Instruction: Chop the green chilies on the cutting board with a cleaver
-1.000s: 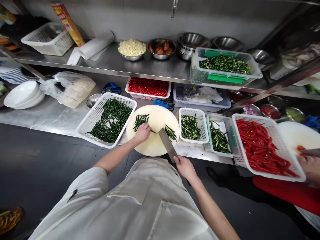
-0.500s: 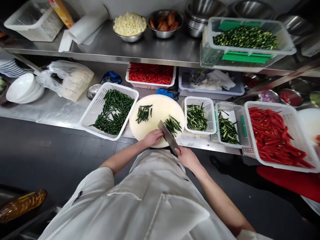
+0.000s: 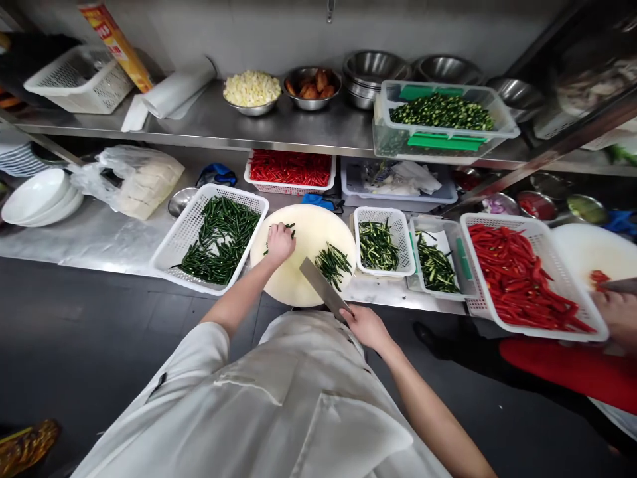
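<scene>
A cleaver [image 3: 322, 284] is gripped by its handle in my right hand [image 3: 365, 323], its blade slanting over the front of the round cutting board [image 3: 298, 285]. My left hand [image 3: 281, 242] is at the board's left side, fingers curled down over a small pile of green peppers, most of which it hides. Cut green pepper strips [image 3: 332, 265] lie on the board's right side, beyond the blade. A white basket of whole green peppers [image 3: 231, 229] stands left of the board. On its right is a smaller white basket of cut green strips [image 3: 379, 244].
A clear tub of green strips [image 3: 438, 265] and a basket of red peppers [image 3: 527, 279] stand farther right. Beyond them a person's hand [image 3: 617, 315] holds a knife at another board. Behind, a steel shelf [image 3: 199, 136] carries bowls and a lidless tub [image 3: 442, 123].
My left hand has moved from beside the blade to the pile at the board's left. The cleaver stays in my right hand. The view has tilted up and shifted right, showing the other person's hand.
</scene>
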A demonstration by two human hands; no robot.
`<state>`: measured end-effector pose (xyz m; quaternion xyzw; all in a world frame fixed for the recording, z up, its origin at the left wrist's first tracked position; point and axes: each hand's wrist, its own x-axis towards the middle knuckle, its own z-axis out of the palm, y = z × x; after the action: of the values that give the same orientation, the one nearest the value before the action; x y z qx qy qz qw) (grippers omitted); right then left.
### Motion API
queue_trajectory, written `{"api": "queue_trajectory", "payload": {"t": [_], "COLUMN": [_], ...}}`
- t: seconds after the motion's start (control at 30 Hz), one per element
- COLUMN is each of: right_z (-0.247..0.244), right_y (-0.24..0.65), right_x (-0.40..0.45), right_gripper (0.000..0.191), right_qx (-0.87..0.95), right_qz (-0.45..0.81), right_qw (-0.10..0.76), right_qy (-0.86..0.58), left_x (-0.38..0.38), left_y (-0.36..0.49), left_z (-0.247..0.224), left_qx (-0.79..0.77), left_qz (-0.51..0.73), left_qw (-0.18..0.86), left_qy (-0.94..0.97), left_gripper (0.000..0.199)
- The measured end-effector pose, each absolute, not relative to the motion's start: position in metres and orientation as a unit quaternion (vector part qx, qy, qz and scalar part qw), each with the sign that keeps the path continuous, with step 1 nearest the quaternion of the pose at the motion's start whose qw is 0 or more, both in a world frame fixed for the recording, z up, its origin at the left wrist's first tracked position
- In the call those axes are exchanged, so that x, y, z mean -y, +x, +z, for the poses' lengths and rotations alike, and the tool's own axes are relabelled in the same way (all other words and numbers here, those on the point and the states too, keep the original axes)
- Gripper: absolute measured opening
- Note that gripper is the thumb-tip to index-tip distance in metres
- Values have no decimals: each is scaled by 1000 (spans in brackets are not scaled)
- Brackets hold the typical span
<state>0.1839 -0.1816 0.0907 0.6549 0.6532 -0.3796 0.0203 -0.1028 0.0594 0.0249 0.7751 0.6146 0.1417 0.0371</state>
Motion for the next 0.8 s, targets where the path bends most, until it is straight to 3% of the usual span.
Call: {"api": "queue_trajectory", "payload": {"t": [0.1, 0.33, 0.5, 0.8], "right_z": [93, 107, 118, 72], "right_y": [190, 169, 174, 141], "right_x": [184, 173, 175, 109], "right_gripper": [39, 40, 39, 37], "right_qx": [-640, -624, -646, -648], "right_qz": [-369, -337, -342, -356], "right_qw": [47, 75, 94, 35], "right_qy": [672, 701, 676, 672], "left_x": [-39, 57, 73, 64], "left_y": [-108, -90, -78, -81], "left_z": [20, -8, -20, -19], "left_qx": [-544, -347, -321, -284], "left_qz": [138, 190, 205, 180], "left_qw": [58, 228, 242, 240], "left_qy": [825, 890, 892, 910], "left_gripper": [14, 25, 24, 26]}}
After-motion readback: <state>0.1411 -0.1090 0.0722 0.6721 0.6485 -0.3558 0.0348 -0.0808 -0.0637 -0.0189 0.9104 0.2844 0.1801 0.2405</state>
